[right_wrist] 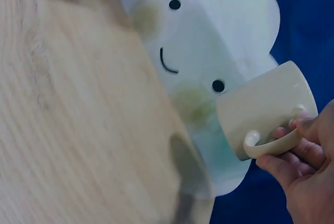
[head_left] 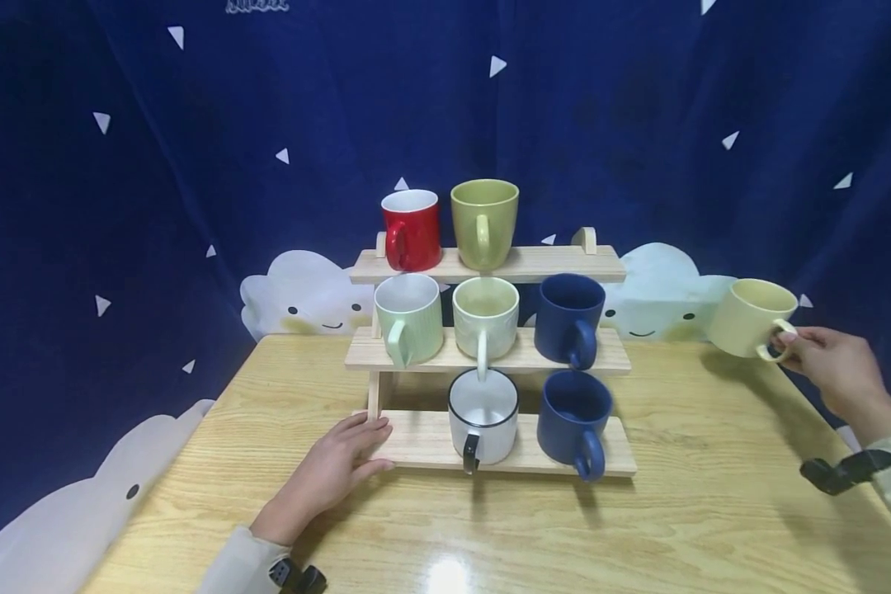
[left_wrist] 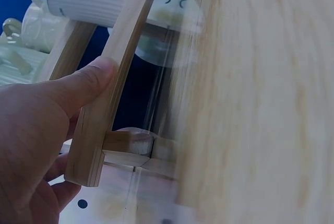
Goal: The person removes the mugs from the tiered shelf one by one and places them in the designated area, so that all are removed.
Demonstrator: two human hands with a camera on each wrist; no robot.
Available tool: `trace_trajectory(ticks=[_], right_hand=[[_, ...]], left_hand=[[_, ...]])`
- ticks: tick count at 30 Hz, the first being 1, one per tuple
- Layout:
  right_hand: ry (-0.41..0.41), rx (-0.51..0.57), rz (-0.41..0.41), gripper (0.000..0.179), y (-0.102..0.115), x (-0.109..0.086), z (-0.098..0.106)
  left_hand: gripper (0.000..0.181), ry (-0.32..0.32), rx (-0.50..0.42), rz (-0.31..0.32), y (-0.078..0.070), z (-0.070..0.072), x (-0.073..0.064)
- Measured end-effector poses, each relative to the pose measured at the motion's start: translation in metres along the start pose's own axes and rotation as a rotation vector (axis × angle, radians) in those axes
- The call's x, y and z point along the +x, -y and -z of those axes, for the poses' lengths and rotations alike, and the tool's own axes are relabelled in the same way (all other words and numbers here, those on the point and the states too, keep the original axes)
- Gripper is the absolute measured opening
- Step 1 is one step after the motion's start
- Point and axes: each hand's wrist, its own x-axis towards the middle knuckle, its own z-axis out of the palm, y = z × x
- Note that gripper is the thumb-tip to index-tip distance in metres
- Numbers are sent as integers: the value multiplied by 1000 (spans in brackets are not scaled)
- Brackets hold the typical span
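Right hand (head_left: 837, 367) grips the pale-yellow mug (head_left: 746, 318) by its handle (right_wrist: 272, 149), left hand (head_left: 334, 464) the rack (head_left: 416, 437), together only in head view.

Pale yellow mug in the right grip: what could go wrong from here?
The pale yellow mug, held by its handle in the right grip, might twist or slip. The left grip holds the wooden rack; a tug could shake the red mug on its top shelf.

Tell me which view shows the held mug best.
The right wrist view: the mug looks largest there, with fingers on its handle. The head view shows it smaller, at far right; the left wrist view shows none of it.
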Motion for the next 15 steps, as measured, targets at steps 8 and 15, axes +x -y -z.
trace_trajectory(ticks=[8, 15], right_hand=[[-51, -54, -71, 55, -24, -1, -2], [-85, -164, -138, 52, -45, 2, 3]], left_hand=[[57, 9, -14, -1, 0, 1, 0], [57, 12, -14, 0, 1, 0, 0]])
